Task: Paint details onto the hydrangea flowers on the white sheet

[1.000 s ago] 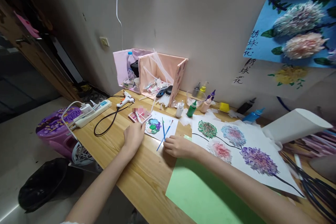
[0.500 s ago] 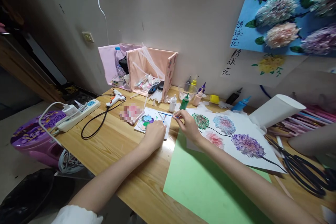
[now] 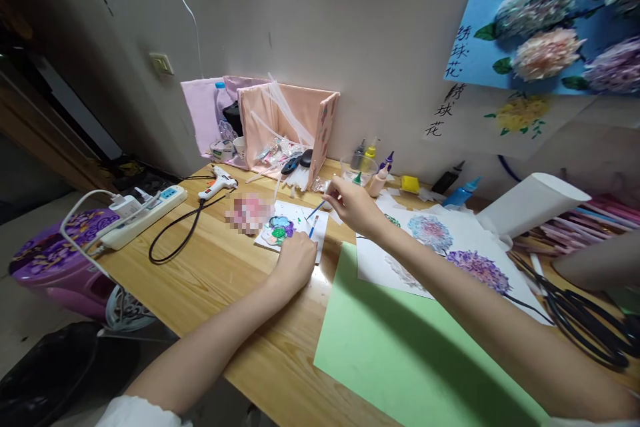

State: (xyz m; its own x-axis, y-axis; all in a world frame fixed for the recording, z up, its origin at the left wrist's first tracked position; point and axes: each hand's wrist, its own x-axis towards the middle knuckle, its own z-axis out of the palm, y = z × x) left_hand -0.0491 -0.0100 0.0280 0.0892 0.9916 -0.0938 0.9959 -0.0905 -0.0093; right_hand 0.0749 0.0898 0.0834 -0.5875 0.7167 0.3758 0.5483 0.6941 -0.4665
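My left hand [image 3: 296, 261] rests closed on the near edge of a white paper palette [image 3: 293, 225] smeared with green, blue and purple paint, pressing it to the wooden desk [image 3: 220, 273]. My right hand [image 3: 351, 203] is raised over the palette's far side and pinches a thin blue-handled paintbrush [image 3: 317, 208], tip pointing down-left at the paint. Another brush [image 3: 313, 225] lies on the palette. Small paint bottles [image 3: 376, 173] stand just beyond my right hand.
A green sheet [image 3: 410, 353] and a white sheet with painted flowers [image 3: 450, 253] lie to the right. A pink open box [image 3: 287, 133], glue gun [image 3: 217, 181], power strip [image 3: 145, 210], black scissors [image 3: 585, 320] and a white paper roll [image 3: 535, 203] crowd the desk. Flower pictures hang on the wall.
My right hand lifted a paintbrush off the palette and rose toward the bottles. My left hand slid right onto the palette's near edge. The view shifted left.
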